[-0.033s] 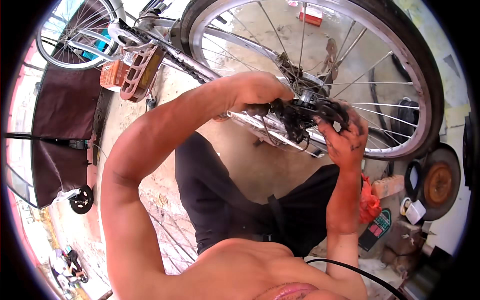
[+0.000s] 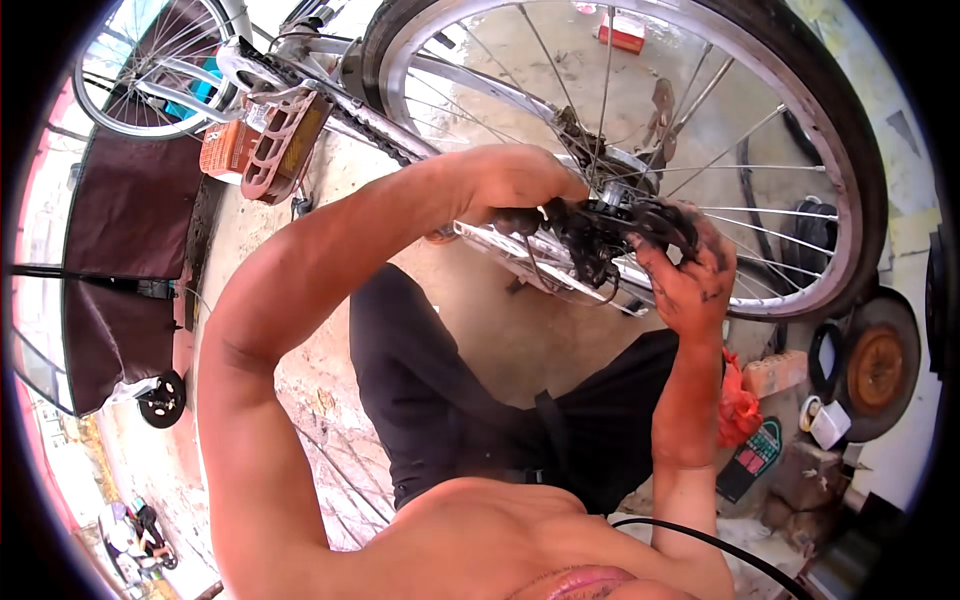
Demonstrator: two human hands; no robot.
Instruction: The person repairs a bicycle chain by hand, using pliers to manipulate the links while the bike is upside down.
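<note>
A bicycle's spoked rear wheel (image 2: 845, 120) fills the upper right, with the black, greasy rear derailleur (image 2: 590, 245) beside its hub (image 2: 615, 192). My left hand (image 2: 525, 182) reaches in from the left and is closed at the derailleur's left side; its fingertips and whatever they grip are hidden. On the other side my right hand (image 2: 692, 270), smeared with black grease, has its thumb and fingers curled around the derailleur's right end. The bike chain (image 2: 380, 145) runs from the crank area at upper left toward the hub, passing behind my left forearm.
A pedal (image 2: 285, 150) juts out at upper left beside an orange box (image 2: 222, 148). A red box (image 2: 622, 34) lies beyond the wheel. At right are a brick (image 2: 775, 372), a red plastic bag (image 2: 738, 405) and a small rusty-hubbed wheel (image 2: 878, 368). A black cable (image 2: 720, 540) crosses at lower right.
My left elbow and upper arm have shifted very slightly to the left. Both hands stay at the derailleur.
</note>
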